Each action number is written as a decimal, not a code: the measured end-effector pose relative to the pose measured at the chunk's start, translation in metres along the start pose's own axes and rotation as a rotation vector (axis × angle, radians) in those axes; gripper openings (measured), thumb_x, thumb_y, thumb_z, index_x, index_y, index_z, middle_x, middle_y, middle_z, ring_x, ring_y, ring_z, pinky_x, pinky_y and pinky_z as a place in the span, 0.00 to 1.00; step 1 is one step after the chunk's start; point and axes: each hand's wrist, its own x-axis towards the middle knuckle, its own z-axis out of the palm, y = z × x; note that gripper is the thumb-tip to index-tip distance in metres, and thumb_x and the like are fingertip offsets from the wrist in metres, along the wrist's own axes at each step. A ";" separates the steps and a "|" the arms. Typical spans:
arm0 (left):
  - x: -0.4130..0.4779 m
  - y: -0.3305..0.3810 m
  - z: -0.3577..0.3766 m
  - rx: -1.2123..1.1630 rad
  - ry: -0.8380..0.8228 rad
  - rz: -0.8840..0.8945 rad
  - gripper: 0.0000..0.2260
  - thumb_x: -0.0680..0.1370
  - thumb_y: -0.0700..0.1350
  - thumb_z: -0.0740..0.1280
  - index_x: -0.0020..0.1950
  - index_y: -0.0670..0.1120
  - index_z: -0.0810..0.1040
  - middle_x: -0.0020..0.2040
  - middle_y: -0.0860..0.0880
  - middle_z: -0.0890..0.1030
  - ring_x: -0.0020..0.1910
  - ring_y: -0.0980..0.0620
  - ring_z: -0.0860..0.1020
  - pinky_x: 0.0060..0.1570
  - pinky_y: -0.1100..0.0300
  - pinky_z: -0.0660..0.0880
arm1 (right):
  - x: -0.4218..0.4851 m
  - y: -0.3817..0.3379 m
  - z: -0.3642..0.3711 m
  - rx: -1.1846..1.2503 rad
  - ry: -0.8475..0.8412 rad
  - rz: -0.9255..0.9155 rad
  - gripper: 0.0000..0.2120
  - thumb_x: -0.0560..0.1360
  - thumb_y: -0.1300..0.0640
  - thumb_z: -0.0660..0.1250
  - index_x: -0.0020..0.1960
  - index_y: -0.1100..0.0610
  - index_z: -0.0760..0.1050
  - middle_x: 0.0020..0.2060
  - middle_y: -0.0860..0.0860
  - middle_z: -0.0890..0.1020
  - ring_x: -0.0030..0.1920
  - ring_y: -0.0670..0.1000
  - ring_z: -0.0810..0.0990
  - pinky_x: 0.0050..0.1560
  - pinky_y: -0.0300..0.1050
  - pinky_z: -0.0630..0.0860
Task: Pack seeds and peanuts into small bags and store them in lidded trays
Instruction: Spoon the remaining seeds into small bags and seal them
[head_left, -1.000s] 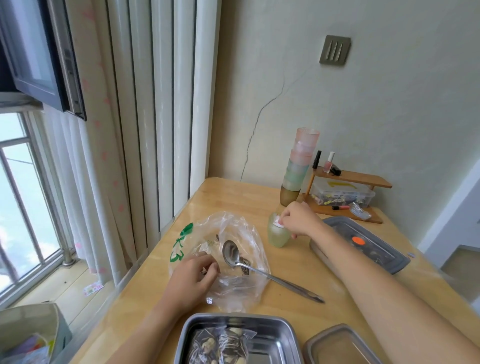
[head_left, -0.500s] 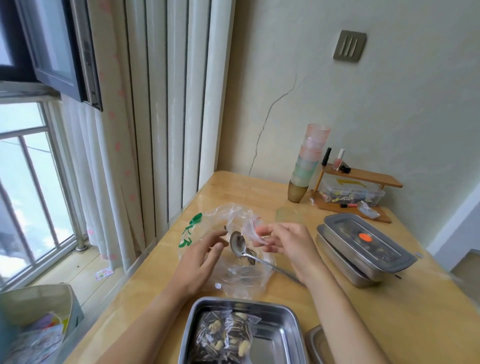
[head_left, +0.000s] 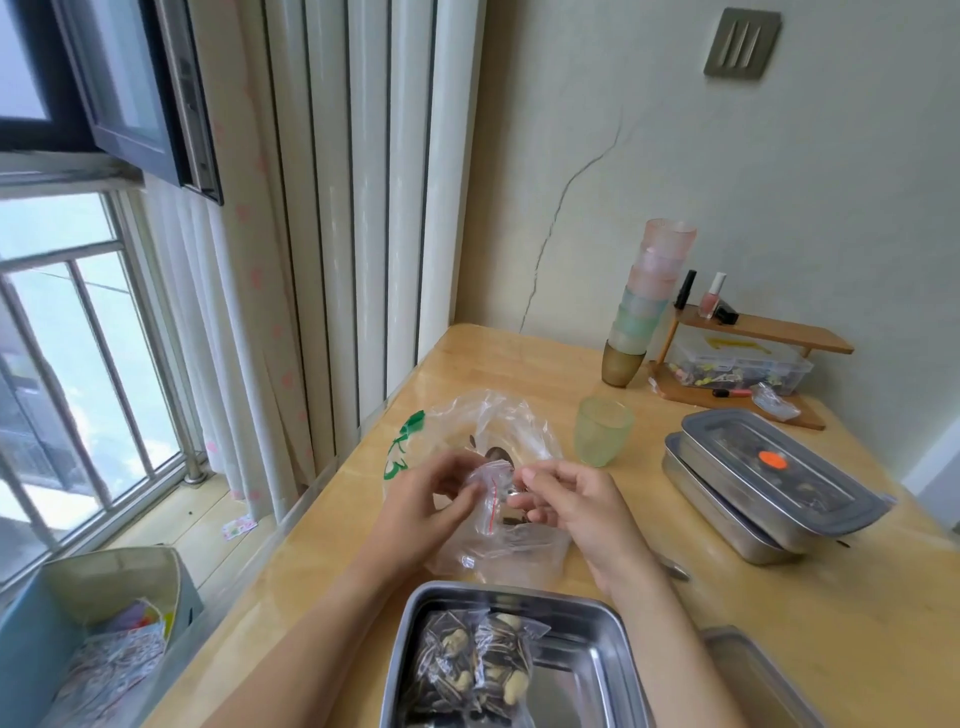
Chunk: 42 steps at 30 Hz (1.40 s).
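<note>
Two hands engaged, fingers of left hand (head_left: 415, 519) and right hand (head_left: 587, 512) pinching the small bag (head_left: 487, 491) just above the large plastic bag (head_left: 493, 421) on the tabletop (head_left: 779, 597); film judged light, limp, slippery, best gripped along its stiffer red-lined mouth.

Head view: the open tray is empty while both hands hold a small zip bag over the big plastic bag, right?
No. The head view shows the open tray holding packed bags of seeds and peanuts, not empty. The left hand and right hand do hold a small zip bag over the big plastic bag.
</note>
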 end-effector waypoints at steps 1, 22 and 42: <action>0.000 0.001 0.001 -0.006 -0.009 -0.004 0.08 0.79 0.42 0.73 0.57 0.51 0.82 0.47 0.54 0.85 0.46 0.51 0.83 0.47 0.56 0.80 | 0.000 0.000 0.001 -0.004 0.000 -0.016 0.06 0.79 0.59 0.73 0.54 0.60 0.83 0.48 0.57 0.87 0.45 0.53 0.87 0.43 0.42 0.80; -0.001 0.009 -0.004 -0.058 0.279 -0.110 0.05 0.85 0.44 0.64 0.49 0.46 0.73 0.34 0.47 0.80 0.30 0.50 0.81 0.33 0.55 0.77 | 0.006 0.012 -0.011 -0.028 0.350 -0.002 0.03 0.80 0.64 0.69 0.50 0.59 0.81 0.35 0.55 0.84 0.31 0.48 0.80 0.33 0.41 0.76; 0.007 -0.011 0.001 0.106 0.140 -0.014 0.06 0.83 0.50 0.66 0.46 0.54 0.77 0.36 0.54 0.79 0.35 0.51 0.79 0.36 0.51 0.77 | 0.103 -0.025 -0.085 -1.476 0.152 -0.064 0.18 0.77 0.63 0.61 0.62 0.47 0.78 0.58 0.47 0.82 0.68 0.54 0.73 0.80 0.61 0.37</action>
